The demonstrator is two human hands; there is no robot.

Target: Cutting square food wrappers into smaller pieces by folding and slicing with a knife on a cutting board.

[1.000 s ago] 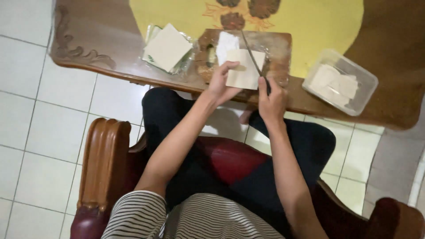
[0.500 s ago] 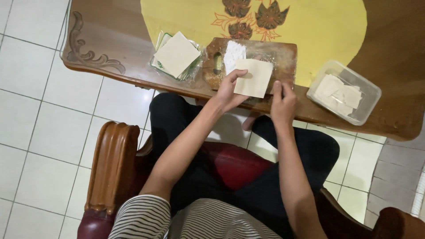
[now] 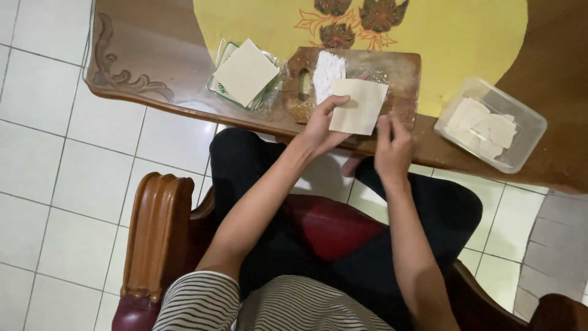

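**Entry: pale square sheet in hand over the cutting board**

- Left hand (image 3: pixel 320 125): I read the fingers as closed in a light pinch on the left edge of a pale square sheet (image 3: pixel 358 106), thumb on top. The sheet is lifted a little above the wooden cutting board (image 3: pixel 401 70), near its front edge.
- Right hand (image 3: pixel 392 144): fingers curled, tips at the sheet's lower right corner. I cannot tell whether they grip the corner or only touch it.
- On the board: a white, rough-surfaced strip or stack (image 3: pixel 327 72) lies just behind the held sheet.
- Stack of square sheets (image 3: pixel 245 72) in a clear wrapper, left of the board: several look unused, so I judge much of the work remains.
- Clear plastic tub (image 3: pixel 493 125), right of the board, well apart from the hands: pale folded or cut pieces inside, which I take as finished output; count unreadable.
- Table (image 3: pixel 141 55): wood with a yellow flowered mat under glass.

Hard to make out: no tool shows in either hand. The right palm is turned away. The tub's far corner sits near the frame edge.
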